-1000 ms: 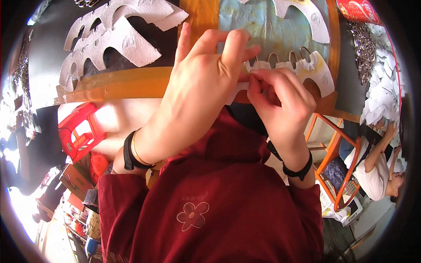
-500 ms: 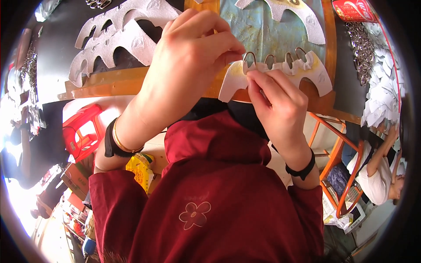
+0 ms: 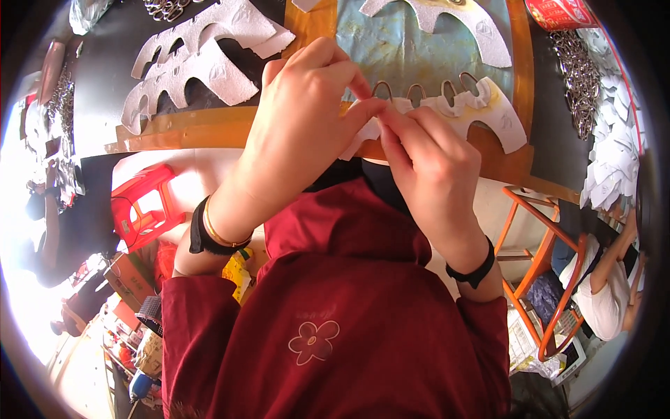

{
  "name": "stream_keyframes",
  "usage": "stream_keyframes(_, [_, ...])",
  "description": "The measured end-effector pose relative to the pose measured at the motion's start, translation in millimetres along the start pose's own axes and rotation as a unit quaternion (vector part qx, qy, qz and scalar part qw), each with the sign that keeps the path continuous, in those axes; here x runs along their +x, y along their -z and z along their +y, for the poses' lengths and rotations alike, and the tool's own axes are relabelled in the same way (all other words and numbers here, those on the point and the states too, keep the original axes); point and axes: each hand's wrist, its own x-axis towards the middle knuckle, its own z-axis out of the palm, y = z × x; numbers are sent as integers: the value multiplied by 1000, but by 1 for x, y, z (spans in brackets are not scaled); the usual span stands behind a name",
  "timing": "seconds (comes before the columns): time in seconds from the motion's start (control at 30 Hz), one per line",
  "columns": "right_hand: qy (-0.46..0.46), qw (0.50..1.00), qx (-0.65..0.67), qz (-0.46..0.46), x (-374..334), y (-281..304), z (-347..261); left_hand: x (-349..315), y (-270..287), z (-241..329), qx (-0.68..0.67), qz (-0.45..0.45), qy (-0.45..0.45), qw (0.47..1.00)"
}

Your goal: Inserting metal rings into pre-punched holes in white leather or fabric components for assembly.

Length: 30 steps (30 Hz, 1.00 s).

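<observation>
My left hand (image 3: pixel 307 115) and my right hand (image 3: pixel 436 157) meet at the left end of a white, scalloped sheet piece (image 3: pixel 504 120) with yellowish stains. Both are closed, thumbs and fingertips pinching the piece beside its leftmost metal ring (image 3: pixel 382 89). Several such rings, among them one at the right (image 3: pixel 468 82), stand up along its far edge, with the white tabs folded round them. My fingers hide the tab they press.
White scalloped pieces (image 3: pixel 220 73) lie at the left of the black tabletop, another stained piece (image 3: pixel 481 35) beyond my hands. Metal rings (image 3: pixel 576 77) are heaped at right by white pieces (image 3: pixel 611 146). A red stool (image 3: pixel 143 202) stands at left, an orange wooden stool (image 3: pixel 541 279) at right.
My left hand has come down from above the leftmost ring to the white piece. My right hand has shifted slightly left, and the fingertips now meet.
</observation>
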Motion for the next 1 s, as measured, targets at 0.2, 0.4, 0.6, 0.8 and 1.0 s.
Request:
stream_keyframes(0.2, [-10,1000,5,0,2,2,-2,-11,-2,4,39,-4,-10,999])
stream_keyframes(0.4, [-6,1000,-1,-1,3,3,-2,-8,-5,-4,69,-8,-6,998])
stream_keyframes(0.6, [4,1000,-7,-17,3,2,-1,0,4,-8,45,-45,-15,998])
stream_keyframes(0.8, [11,1000,20,-1,-4,0,-1,6,5,-11,17,-64,-55,996])
stream_keyframes(1.0, [-19,996,90,1,-4,1,4,-7,-1,0,2,-43,-66,997])
